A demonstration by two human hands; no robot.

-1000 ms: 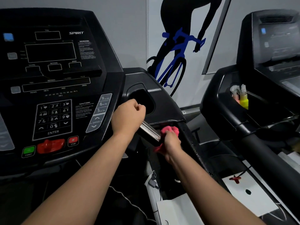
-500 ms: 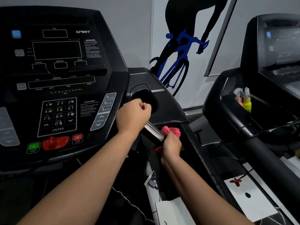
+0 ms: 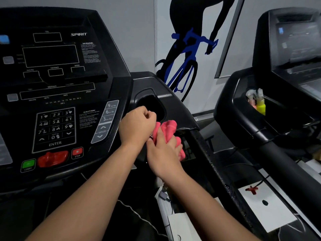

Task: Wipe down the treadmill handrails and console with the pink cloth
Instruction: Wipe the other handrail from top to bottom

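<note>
The black treadmill console [image 3: 57,79] fills the left, its left edge cut off by the frame. Its display windows are dark and the small print is too blurred to read. A number keypad [image 3: 55,126], a green start button [image 3: 28,164], a red safety key [image 3: 53,158] and a red stop button [image 3: 77,152] show along its near part. Just right of the speed keys, the left hand [image 3: 137,126] has its grip clenched over a silver metal bar [image 3: 151,136], of which only a glint shows between the hands. Touching that hand on the right, the bunched pink cloth [image 3: 167,128] lies just below the black cup-holder recess [image 3: 151,106]. It is grasped by the right hand [image 3: 163,153], whose fingers curl round it and hide its underside. Farther right stands a second black treadmill [image 3: 243,122], cut off at the edge, with a yellow spray bottle [image 3: 261,107] in its tray.
</note>
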